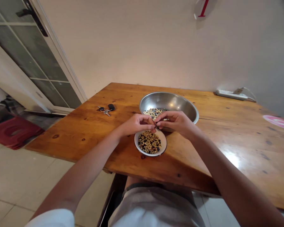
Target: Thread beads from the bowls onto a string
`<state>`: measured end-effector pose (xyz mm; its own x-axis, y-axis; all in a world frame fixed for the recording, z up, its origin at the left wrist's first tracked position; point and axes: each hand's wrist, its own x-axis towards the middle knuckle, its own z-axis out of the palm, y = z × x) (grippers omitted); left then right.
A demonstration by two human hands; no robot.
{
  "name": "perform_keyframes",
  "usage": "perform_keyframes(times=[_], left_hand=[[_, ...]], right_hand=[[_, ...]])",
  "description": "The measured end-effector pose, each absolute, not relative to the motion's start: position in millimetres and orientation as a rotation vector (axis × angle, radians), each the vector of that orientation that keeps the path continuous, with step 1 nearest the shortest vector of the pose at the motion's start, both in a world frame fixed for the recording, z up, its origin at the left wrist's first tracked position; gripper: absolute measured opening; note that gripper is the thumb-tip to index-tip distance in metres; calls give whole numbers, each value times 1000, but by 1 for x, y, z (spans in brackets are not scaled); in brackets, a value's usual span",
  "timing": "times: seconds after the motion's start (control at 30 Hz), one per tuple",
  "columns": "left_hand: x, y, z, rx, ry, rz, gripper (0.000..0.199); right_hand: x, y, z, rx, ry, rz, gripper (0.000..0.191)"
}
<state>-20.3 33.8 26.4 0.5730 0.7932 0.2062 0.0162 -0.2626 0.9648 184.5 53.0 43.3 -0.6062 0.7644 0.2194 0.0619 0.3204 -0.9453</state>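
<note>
A small white bowl with a dark rim stands near the table's front edge, holding pale and dark beans. Behind it is a large steel bowl, with more pale and black beans on its bottom. My left hand and my right hand meet above the gap between the two bowls. The fingertips of both hands are pinched together around something small and dark, too small to name. My right hand hides part of the steel bowl's front rim.
Keys with a black fob lie left of the steel bowl on the wooden table. A white power strip sits at the back right, by the wall. A round pink sticker is at the right.
</note>
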Motion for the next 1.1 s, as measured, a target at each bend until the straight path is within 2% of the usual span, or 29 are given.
perform_keyframes(times=[0.6,1.1], left_hand=[[-18,34,26,1617,701,845,16],[-17,31,27,1619,714,854,10]], right_hand=[[185,51,46,-753,-1969,1304,11],[183,50,47,-795,-1973,1272,17]])
